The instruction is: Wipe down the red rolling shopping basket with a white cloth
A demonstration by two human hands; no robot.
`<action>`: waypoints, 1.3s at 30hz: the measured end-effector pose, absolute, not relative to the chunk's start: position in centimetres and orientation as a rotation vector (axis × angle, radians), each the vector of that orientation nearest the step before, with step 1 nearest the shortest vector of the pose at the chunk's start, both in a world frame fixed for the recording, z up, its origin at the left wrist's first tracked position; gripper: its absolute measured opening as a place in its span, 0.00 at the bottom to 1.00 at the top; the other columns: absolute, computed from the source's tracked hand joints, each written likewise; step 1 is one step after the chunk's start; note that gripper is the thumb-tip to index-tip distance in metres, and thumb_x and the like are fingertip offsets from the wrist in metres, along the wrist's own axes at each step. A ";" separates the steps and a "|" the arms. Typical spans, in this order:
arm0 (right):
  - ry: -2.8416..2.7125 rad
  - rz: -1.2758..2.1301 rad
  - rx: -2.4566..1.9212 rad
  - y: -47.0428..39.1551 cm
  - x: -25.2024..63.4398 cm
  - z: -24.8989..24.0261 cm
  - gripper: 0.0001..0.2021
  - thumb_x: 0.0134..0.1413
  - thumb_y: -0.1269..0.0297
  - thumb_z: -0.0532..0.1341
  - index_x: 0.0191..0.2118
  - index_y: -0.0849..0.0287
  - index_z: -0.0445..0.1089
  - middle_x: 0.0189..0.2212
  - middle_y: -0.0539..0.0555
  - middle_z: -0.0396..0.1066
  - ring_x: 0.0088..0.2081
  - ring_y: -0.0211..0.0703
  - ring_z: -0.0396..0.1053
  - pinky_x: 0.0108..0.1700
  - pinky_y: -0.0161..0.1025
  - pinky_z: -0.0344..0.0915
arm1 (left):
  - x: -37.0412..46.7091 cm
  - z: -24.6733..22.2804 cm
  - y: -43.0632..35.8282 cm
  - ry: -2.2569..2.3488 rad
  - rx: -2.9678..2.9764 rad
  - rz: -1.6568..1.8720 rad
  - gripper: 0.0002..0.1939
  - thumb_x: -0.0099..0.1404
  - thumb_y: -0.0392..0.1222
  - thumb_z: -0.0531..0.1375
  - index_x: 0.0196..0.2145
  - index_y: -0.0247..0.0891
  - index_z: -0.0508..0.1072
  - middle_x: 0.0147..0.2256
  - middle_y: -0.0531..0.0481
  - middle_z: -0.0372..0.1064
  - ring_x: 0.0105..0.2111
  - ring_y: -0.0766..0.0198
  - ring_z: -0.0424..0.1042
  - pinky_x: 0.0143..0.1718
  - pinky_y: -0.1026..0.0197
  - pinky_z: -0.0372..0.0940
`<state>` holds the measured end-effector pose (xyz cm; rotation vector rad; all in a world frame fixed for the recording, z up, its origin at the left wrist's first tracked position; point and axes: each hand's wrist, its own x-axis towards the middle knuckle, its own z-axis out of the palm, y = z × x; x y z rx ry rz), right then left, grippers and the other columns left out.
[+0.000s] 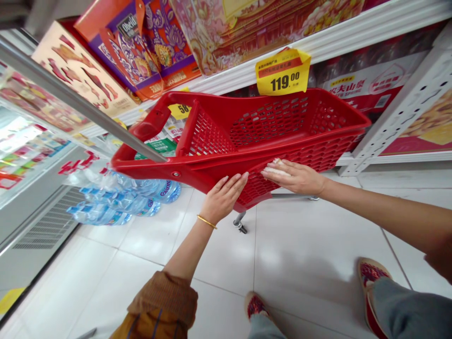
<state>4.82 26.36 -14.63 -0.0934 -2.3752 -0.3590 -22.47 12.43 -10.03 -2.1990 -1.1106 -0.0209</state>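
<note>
A red plastic shopping basket cart (219, 162) with perforated sides stands before me. My left hand (223, 195), a gold bangle at its wrist, is open with its fingers stretched out against the near side wall. Farther right, my right hand (298, 176) presses a crumpled white tissue (278, 168) to the same wall. Its fingers cover part of the tissue. A long grey metal pole (84, 106) crosses to the handle end of the cart. Below the basket shows a caster wheel (240, 227).
Behind the cart, a white shelf (226, 84) carries boxed goods (148, 42) and a yellow price tag (282, 73). Packed bottles (367, 77) fill the lower level. Large blue water bottles (116, 197) lie on the tiled floor at left, beside a chiller cabinet (49, 226). My shoes (256, 305) are below.
</note>
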 end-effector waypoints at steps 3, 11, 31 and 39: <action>-2.368 -0.379 -0.144 26.6 6.1 -14.8 0.30 0.63 0.73 0.55 0.68 0.52 0.47 0.59 0.48 0.65 0.62 0.39 0.59 0.68 0.39 0.50 | -22.1 -10.0 12.6 -1.129 -2.178 -0.019 0.28 0.69 0.33 0.48 0.66 0.36 0.54 0.66 0.53 0.46 0.68 0.64 0.41 0.70 0.55 0.37; -2.343 -0.525 -0.206 25.4 8.2 -15.9 0.26 0.62 0.75 0.56 0.64 0.52 0.57 0.57 0.48 0.67 0.64 0.46 0.55 0.67 0.47 0.54 | -21.1 -10.2 12.6 -1.172 -2.160 0.007 0.30 0.68 0.30 0.47 0.66 0.34 0.50 0.66 0.53 0.45 0.68 0.68 0.40 0.69 0.61 0.36; -2.406 -0.267 -0.076 26.0 4.2 -19.3 0.30 0.64 0.71 0.53 0.68 0.54 0.44 0.61 0.50 0.63 0.62 0.36 0.58 0.66 0.37 0.53 | -19.8 -9.9 14.6 -1.158 -2.281 0.053 0.30 0.69 0.31 0.45 0.67 0.35 0.47 0.66 0.50 0.48 0.67 0.63 0.46 0.69 0.57 0.43; -2.465 -0.254 -0.160 27.1 8.7 -19.9 0.30 0.65 0.70 0.53 0.69 0.53 0.42 0.60 0.50 0.63 0.62 0.38 0.60 0.66 0.39 0.54 | -19.9 -10.4 14.8 -1.145 -2.271 0.064 0.31 0.69 0.33 0.49 0.67 0.36 0.47 0.67 0.51 0.46 0.67 0.62 0.43 0.69 0.55 0.45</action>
